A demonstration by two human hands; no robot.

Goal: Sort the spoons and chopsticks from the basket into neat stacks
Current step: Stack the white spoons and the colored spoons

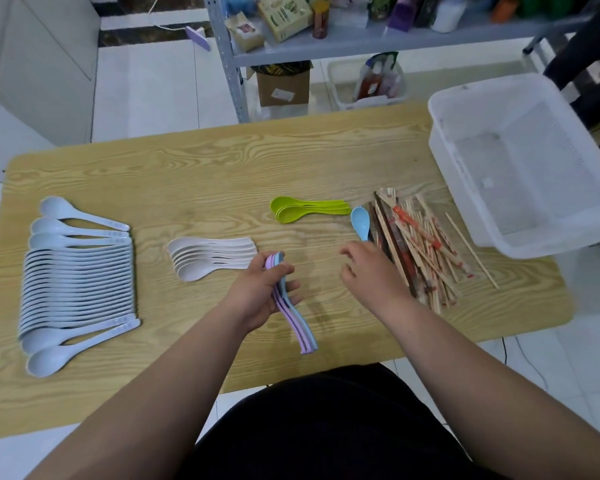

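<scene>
The left hand point(257, 292) is gripping a nested bunch of purple and blue spoons point(300, 332) left of the chopstick pile point(420, 244), while the right hand point(371, 271) is hovering at that pile's left edge, fingers loosely curled and empty, near 1 loose blue spoon point(360, 223).
</scene>
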